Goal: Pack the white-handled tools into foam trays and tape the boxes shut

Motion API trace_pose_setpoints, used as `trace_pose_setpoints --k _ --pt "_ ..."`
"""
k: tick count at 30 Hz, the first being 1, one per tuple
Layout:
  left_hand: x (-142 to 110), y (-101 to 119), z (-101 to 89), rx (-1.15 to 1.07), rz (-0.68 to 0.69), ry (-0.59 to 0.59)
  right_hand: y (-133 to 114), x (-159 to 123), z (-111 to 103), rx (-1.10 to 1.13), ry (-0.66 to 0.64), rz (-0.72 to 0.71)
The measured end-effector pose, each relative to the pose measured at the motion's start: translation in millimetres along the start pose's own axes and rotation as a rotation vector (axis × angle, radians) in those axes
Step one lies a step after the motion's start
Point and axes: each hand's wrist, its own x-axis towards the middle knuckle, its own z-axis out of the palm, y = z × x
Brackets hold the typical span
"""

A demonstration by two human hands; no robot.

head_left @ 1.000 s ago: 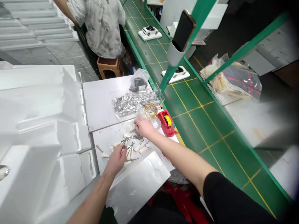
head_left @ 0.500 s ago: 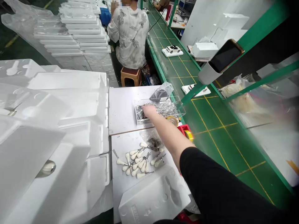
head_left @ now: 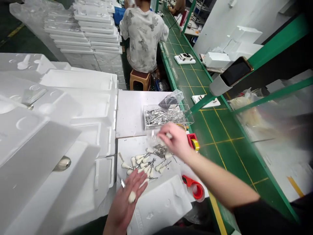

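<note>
My left hand (head_left: 121, 204) is in the lower middle, fingers stretched, with a cream knob-ended piece (head_left: 132, 197) lying in its grasp; a metal bit shows by the thumb. My right hand (head_left: 177, 140) is over the worktop, fingertips pinched together; a pale spot shows at them, too blurred to name. Below it lie a clear bag of small metal parts (head_left: 160, 150) and several cream bulb-handled pieces with metal shafts (head_left: 149, 163). Just beyond stands a clear tray (head_left: 144, 125) full of slim metal parts. A white foam block (head_left: 158, 209) lies in front of me.
Foam boxes (head_left: 83, 81) are stacked on the left. To the right, a green conveyor (head_left: 215, 130) carries toy cars on white bases (head_left: 185, 58). A red tape dispenser (head_left: 195, 189) lies near its edge. A phone (head_left: 236, 71) sits in a holder. A co-worker (head_left: 144, 39) sits ahead.
My right hand has drawn back from the tray of metal parts toward me. My left hand has come into view with a cream knob-ended piece. The red tape dispenser is now uncovered.
</note>
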Motion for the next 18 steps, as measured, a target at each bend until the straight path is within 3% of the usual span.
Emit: trace_pose_setpoints --k 2,4,7,10,12,13,15,18 --pt "8.9 15.2 34.5 -0.130 0.122 -0.140 -41.1 -55.5 14.5 0.221 0.041 0.099" --pt "14.1 26.4 55.5 -0.191 0.236 -0.197 -63.8 -96.6 27.2 0.368 0.060 0.300" --pt "13.7 34.0 61.6 -0.174 0.322 -0.112 -54.4 -106.2 32.4 0.471 -0.106 0.457" --pt "6.0 30.9 45.9 -0.085 0.308 0.016 -0.5 -48.4 27.1 0.184 -0.243 0.325" --pt "-0.8 22.6 27.7 -0.025 0.241 0.083 45.0 9.4 26.4 -0.270 -0.302 0.304" --pt "-4.5 16.5 16.9 0.005 0.201 0.112 66.4 37.1 28.7 -0.477 -0.451 0.312" --pt "-12.4 1.1 -6.8 0.075 0.138 0.168 102.1 80.5 39.9 -0.552 -0.595 0.317" --pt "-25.1 -23.2 -42.9 0.171 0.085 0.307 133.3 107.8 67.8 -0.580 -0.787 0.314"
